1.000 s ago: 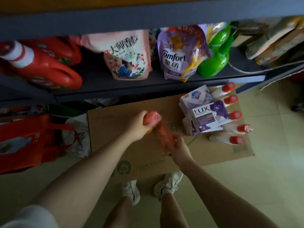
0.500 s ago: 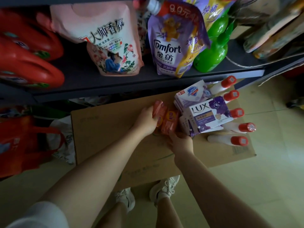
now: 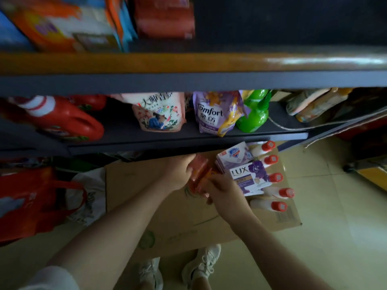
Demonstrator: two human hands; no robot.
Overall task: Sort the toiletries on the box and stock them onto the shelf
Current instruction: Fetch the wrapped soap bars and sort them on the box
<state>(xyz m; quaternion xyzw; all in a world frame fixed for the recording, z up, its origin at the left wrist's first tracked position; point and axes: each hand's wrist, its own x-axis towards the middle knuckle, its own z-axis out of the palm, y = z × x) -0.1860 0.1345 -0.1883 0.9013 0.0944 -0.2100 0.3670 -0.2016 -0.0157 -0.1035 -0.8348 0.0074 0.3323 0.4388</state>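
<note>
Several orange soap packs (image 3: pixel 200 174) are held together above the cardboard box (image 3: pixel 167 216). My left hand (image 3: pixel 180 172) grips them from the left and my right hand (image 3: pixel 225 190) grips them from the right. To their right on the box lie a purple LUX soap box (image 3: pixel 250 177), a pale purple soap box (image 3: pixel 234 156) and several white bottles with red caps (image 3: pixel 276 177). The dark shelf (image 3: pixel 188 141) runs just above the box.
On the shelf stand red detergent jugs (image 3: pixel 62 122), a pink refill pouch (image 3: pixel 160 113), a purple Comfort pouch (image 3: pixel 215 114) and green spray bottles (image 3: pixel 254 114). An upper shelf (image 3: pixel 188 63) carries orange boxes. A red bag (image 3: pixel 33 201) sits on the floor at left.
The view has tilted up, so the upper shelf now shows. Both hands have closed round the orange packs and lifted them slightly off the box.
</note>
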